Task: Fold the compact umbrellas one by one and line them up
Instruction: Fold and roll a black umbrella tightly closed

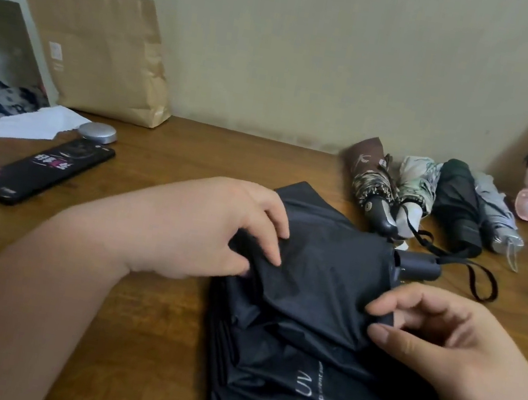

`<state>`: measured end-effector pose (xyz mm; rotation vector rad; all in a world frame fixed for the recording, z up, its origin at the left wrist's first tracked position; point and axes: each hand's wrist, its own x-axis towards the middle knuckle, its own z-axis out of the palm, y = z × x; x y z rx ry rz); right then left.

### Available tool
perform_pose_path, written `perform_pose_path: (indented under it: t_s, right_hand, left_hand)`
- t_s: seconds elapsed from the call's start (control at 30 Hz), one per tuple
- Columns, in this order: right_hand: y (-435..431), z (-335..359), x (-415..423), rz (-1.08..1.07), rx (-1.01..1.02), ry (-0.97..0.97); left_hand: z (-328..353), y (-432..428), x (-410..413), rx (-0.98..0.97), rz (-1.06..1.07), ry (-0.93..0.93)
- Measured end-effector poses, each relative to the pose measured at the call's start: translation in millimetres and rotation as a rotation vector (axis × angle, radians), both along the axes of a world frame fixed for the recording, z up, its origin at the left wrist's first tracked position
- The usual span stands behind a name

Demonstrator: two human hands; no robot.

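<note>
Lying between 2 grips, navy umbrella point(322, 278), left hand point(210, 226), right hand point(440, 342)

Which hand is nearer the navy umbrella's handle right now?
Right. The right hand pinches fabric of the navy umbrella just in front of its handle; the left hand grips the fabric farther along, well away from it.

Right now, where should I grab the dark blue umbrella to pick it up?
Probably take the dark blue umbrella by its stubby handle, coming from the right. The handle pokes out bare past the loose fabric and points right. It is firm, while the fabric would likely slip and unfold.
</note>
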<state>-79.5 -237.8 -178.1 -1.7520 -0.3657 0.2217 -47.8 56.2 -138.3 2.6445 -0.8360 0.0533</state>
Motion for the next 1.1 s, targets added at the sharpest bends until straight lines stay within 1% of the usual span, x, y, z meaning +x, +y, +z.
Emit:
perform_pose_path:
  t_s: [0.1, 0.2, 0.3, 0.37, 0.4, 0.43, 0.5, 0.57, 0.6, 0.7, 0.77, 0.83, 0.9, 1.0, 1.1]
  right_hand:
    - [-3, -2, 1, -0.018, -0.012, 0.004]
    - [-4, -4, 3, -0.011, -0.037, -0.027]
    - [-4, -6, 2, 0.004, -0.057, -0.068]
    - [-5, -7, 1, 0.018, -0.081, -0.110]
    - [-6, -7, 1, 0.026, -0.100, -0.132]
    - [-6, -7, 0, 0.030, -0.128, -0.160]
    - [-7, -7, -2, 0.034, -0.204, -0.237]
    - [-7, -7, -4, 0.056, -0.261, -0.313]
    - [-6, -7, -4, 0.076, -0.279, -0.345]
    - [-7, -4, -6, 0.143, -0.408, -0.493]
    - [-10, -4, -9, 0.170, -0.551, -0.590]
    - [-12, -5, -14, 0.127, -0.696, -0.691]
    - [-9, -5, -20, 0.072, -0.796, -0.818]
    - [-4, -4, -23, 0.082, -0.883, -0.939]
    - [-5, -4, -21, 0.111, -0.926, -0.972]
  left_hand:
    - [-3, 2, 4, 0.032, 0.000, 0.031]
    - [-3, 5, 4, 0.098, -0.055, 0.091]
    - [-4, 5, 3, 0.137, -0.037, 0.134]
    - [-4, 1, 2, 0.086, -0.031, 0.138]
    - [-5, -3, 2, 0.022, -0.032, 0.138]
    - [-8, -8, 2, -0.052, -0.031, 0.118]
    - [-16, -23, 4, -0.134, -0.006, 0.001]
    - [-22, -38, 9, -0.110, 0.037, -0.112]
    - [-24, -44, 11, -0.043, 0.060, -0.107]
    - [-29, -51, 19, 0.280, 0.043, 0.058]
    - [-28, -49, 18, 0.378, -0.004, 0.133]
    - [-27, -44, 17, 0.370, -0.044, 0.155]
    - [-23, -39, 16, 0.334, -0.066, 0.177]
    - [-17, -28, 16, 0.296, -0.105, 0.248]
    - [-14, -19, 14, 0.263, -0.122, 0.312]
